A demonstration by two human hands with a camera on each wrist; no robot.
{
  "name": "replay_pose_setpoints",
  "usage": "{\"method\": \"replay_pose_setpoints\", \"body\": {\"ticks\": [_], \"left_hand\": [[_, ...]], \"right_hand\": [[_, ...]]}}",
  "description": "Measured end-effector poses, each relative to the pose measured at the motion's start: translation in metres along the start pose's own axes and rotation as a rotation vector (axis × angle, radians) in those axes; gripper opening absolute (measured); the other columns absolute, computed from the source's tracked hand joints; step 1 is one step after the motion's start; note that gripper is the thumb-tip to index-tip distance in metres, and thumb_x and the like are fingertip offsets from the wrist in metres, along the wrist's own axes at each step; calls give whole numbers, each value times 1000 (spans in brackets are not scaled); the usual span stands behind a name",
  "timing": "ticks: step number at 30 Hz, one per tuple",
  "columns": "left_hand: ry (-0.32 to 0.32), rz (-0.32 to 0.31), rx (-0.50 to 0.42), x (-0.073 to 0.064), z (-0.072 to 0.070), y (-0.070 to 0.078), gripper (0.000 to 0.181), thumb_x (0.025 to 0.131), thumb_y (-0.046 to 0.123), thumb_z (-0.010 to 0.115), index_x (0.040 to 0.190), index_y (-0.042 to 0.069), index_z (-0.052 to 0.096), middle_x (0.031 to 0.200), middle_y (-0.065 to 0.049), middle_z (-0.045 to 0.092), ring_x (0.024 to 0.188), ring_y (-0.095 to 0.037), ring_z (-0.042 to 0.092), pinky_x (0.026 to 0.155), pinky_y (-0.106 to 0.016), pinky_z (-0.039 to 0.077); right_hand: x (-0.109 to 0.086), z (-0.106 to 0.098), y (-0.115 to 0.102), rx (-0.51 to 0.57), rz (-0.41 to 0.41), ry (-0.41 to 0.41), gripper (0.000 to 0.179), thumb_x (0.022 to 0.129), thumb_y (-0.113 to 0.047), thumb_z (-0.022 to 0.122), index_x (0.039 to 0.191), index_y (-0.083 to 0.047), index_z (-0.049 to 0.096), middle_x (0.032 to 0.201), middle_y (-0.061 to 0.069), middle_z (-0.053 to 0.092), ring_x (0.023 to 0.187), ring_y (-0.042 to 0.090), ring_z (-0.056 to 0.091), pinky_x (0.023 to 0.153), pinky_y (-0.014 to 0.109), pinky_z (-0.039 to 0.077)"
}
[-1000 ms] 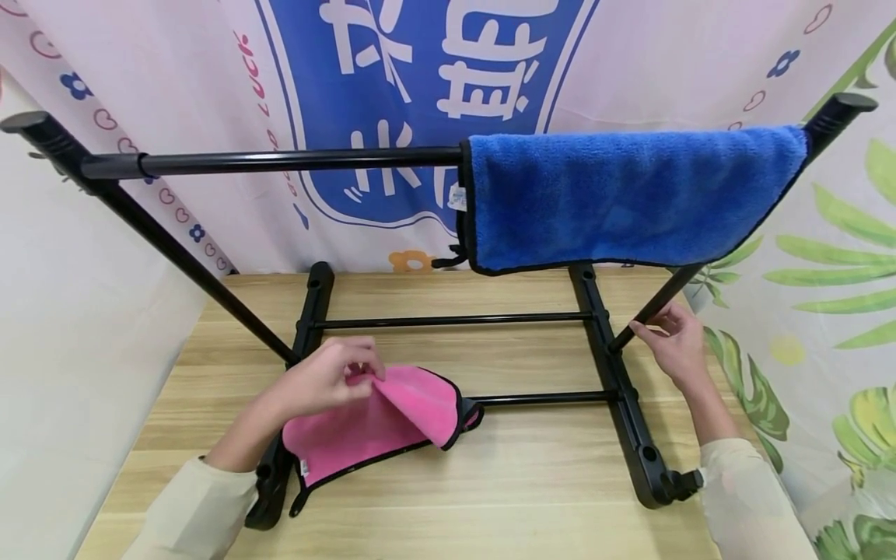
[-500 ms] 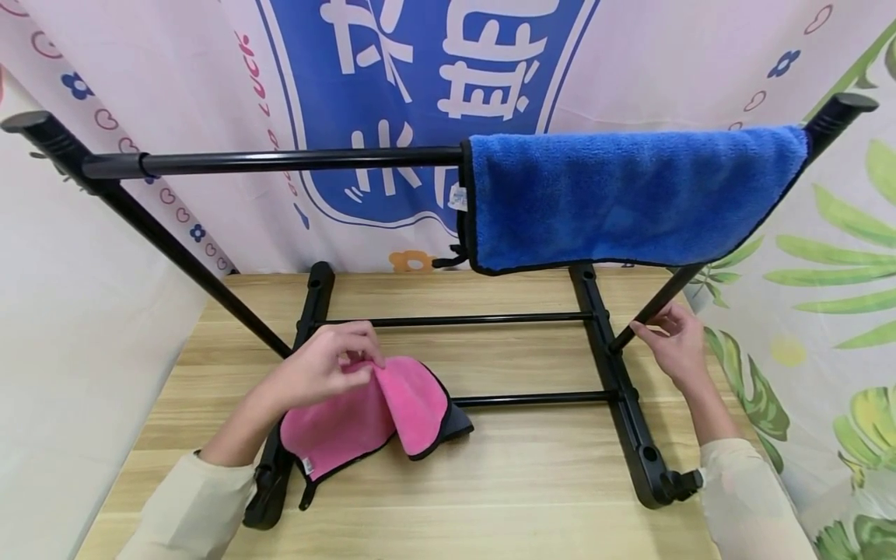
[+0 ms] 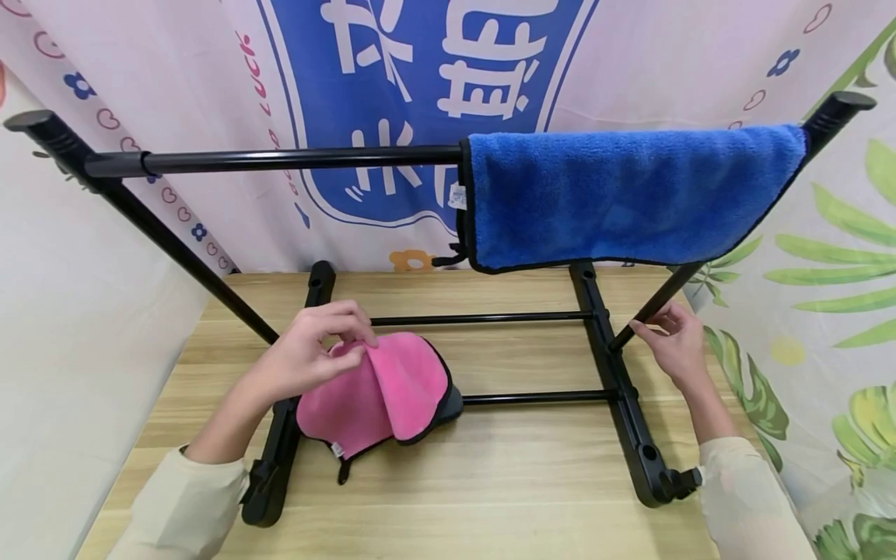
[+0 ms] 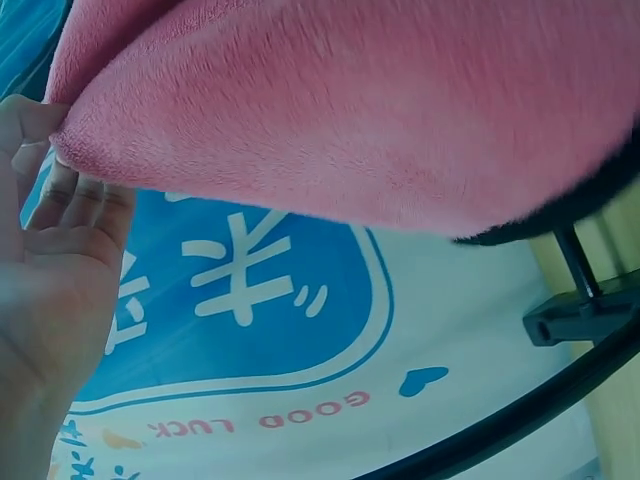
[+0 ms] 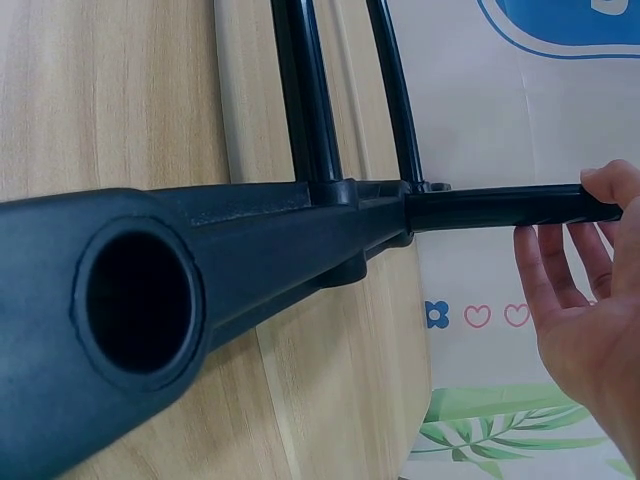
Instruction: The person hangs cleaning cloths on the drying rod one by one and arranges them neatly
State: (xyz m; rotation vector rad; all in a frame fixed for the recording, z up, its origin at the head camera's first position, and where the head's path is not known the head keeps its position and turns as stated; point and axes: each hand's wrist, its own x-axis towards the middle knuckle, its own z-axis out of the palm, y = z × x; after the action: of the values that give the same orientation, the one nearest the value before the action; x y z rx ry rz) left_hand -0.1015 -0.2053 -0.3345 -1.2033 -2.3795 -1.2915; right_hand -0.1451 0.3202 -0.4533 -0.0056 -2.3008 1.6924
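Blue towel point(image 3: 630, 198) already draped over top bar point(image 3: 301, 159); pink towel point(image 3: 413, 389), pinched in your left hand point(image 3: 313, 350) below bar, apparently yet to hang; your right hand point(image 3: 675, 342) grips rack post point(image 5: 500, 208).

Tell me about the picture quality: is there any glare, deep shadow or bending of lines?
Head view: bright, with a glare streak along the top bar; left wrist view: duller, cooler light on the pink cloth, and a black pole that looks bowed, perhaps by the lens; right wrist view: shine on the lower bars, and shadow inside the round hole in the black foot.
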Motion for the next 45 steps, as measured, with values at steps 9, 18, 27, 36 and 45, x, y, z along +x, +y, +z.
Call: {"method": "replay_pose_setpoints", "body": {"ticks": [9,18,27,36,45], "left_hand": [[113,70,39,7,-6,3,37,74,-25,67,88,8,74,88,-3,65,74,-10,54,63,-19,46],[203,101,27,14,-14,6,30,75,-24,66,88,2,75,89,-8,65,75,-9,55,64,-17,47],[333,96,43,20,-24,19,30,74,-27,64,88,-3,75,90,-11,65,78,-4,59,71,-11,52],[405,122,47,29,-33,29,18,79,-22,65,89,-11,75,88,-14,68,80,-5,62,74,-13,54],[493,89,71,38,-39,41,22,76,-29,65,87,-12,74,91,-1,67,80,-7,62,77,-15,55]], "right_hand": [[1,1,2,-3,16,4,16,88,14,72,93,13,57,86,-12,64,80,-1,65,72,11,56],[1,0,-2,17,-14,5,16,87,13,73,89,1,62,88,-8,65,80,0,66,72,12,56],[2,0,1,51,-20,2,16,87,16,72,88,3,61,87,-8,65,79,1,66,70,12,56],[0,0,2,74,-6,9,23,87,15,72,86,-7,64,89,-5,65,79,2,67,70,12,56],[1,0,3,73,11,11,24,87,16,71,85,-7,65,90,-5,65,80,2,66,70,12,56]]}}
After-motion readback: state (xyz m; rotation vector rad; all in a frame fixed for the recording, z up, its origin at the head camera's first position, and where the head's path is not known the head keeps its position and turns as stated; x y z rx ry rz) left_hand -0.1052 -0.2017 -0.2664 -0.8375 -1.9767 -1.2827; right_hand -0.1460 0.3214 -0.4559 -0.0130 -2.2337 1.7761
